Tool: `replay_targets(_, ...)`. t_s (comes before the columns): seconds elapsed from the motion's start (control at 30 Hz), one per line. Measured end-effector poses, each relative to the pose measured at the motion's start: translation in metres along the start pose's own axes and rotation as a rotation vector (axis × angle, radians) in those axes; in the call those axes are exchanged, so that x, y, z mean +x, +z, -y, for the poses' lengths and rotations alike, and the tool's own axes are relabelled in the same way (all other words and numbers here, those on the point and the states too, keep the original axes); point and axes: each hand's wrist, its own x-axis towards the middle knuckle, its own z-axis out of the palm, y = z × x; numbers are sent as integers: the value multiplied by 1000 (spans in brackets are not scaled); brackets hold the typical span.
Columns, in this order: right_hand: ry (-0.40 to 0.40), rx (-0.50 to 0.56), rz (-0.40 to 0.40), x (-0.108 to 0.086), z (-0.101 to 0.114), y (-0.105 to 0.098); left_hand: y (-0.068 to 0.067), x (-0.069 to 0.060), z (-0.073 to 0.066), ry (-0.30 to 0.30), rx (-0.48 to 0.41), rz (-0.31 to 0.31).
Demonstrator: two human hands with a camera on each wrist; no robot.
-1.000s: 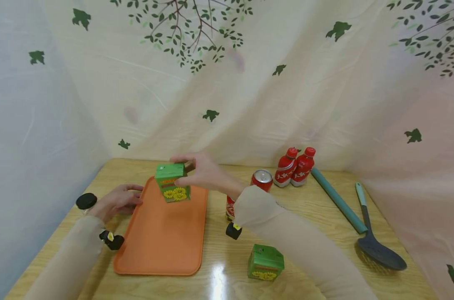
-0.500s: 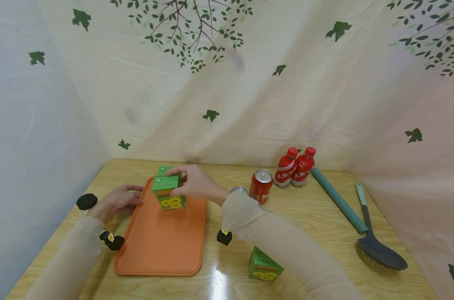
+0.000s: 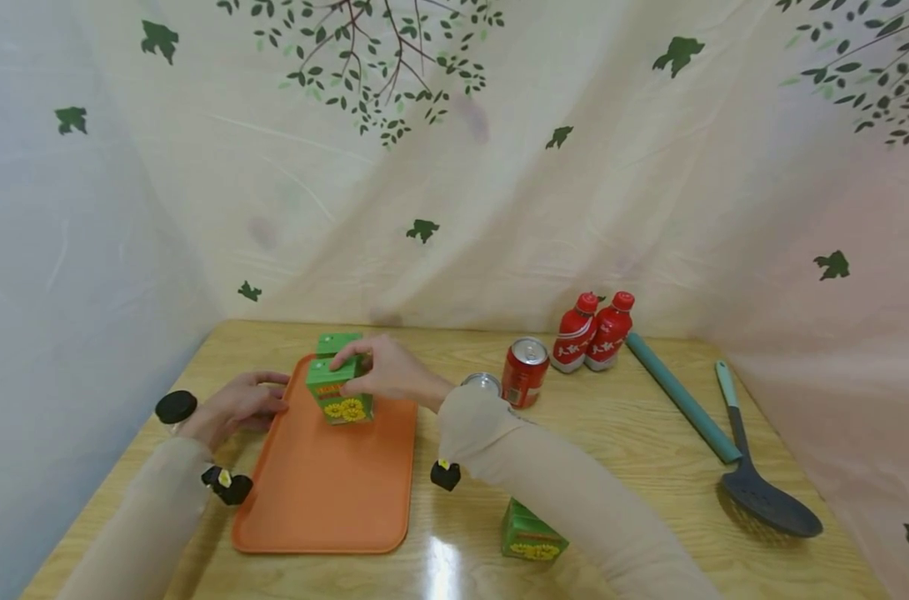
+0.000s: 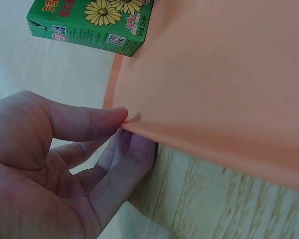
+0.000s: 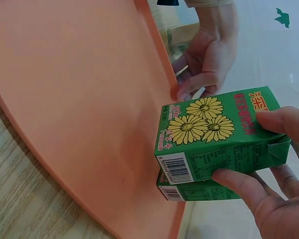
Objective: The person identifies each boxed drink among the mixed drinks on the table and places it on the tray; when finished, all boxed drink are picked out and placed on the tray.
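Observation:
My right hand [image 3: 394, 368] grips a green drink carton [image 3: 337, 398] with yellow flowers on it, thumb and fingers on its upper part. The carton is upright over the far end of the orange tray [image 3: 327, 500]. Directly behind it stands a second green carton [image 3: 337, 340], mostly hidden in the head view; in the right wrist view the two cartons [image 5: 204, 122] are close against each other. At the tray's left edge, my left hand [image 4: 54, 149] pinches the rim, thumb above and fingers underneath.
Another green carton [image 3: 531, 533] stands near the front, partly behind my right sleeve. Right of the tray are a red can [image 3: 525, 375] and a second can [image 3: 482, 382], mostly covered. Two red bottles [image 3: 589, 333], a teal rod [image 3: 682, 400] and a black slotted spatula [image 3: 769, 500] lie farther right.
My right hand has lowered the carton toward the tray, slightly left and nearer, showing the carton behind it. The right forearm shifted left, uncovering the cans. My left hand stayed on the rim.

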Motion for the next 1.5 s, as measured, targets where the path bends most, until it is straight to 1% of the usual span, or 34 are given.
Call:
replay_targets(0.23,24,-72,-23,2,-1,3,-1,-1,-3,-15,18,-4)
replay_targets(0.4,54,-69,-26,5,-5,5,0,-2,-4,-12,10,-4)
replay_targets(0.5,72,-61,-22,5,-7,5,0,-2,-4,-6,23,3)
replay_targets(0.57,79,-64,-21,4,-8,4,-1,-2,-4,-10,29,-1)
replay_targets(0.67,81,-99,-20,4,-9,0,-1,-2,-5,-15,34,-11)
replay_targets(0.8,92,-131,-10,1,-11,-4,0,0,-7,-7,42,-12)
replay_targets(0.97,132,-144,-10,-1,-14,-10,4,3,-8,-1,47,-3)
replay_targets(1.07,163,-152,-18,-2,-15,-12,5,6,-8,2,31,0)
replay_targets(1.23,206,-76,-16,-1,-17,-10,5,7,-4,-2,1,5)
replay_targets(1.33,224,-13,-10,1,-18,-7,3,6,0,-6,5,1)
replay_targets(1.4,229,11,-8,2,-19,-5,1,4,1,-12,5,-8)
replay_targets(1.5,236,38,-7,2,-19,-3,0,2,0,-10,28,-5)
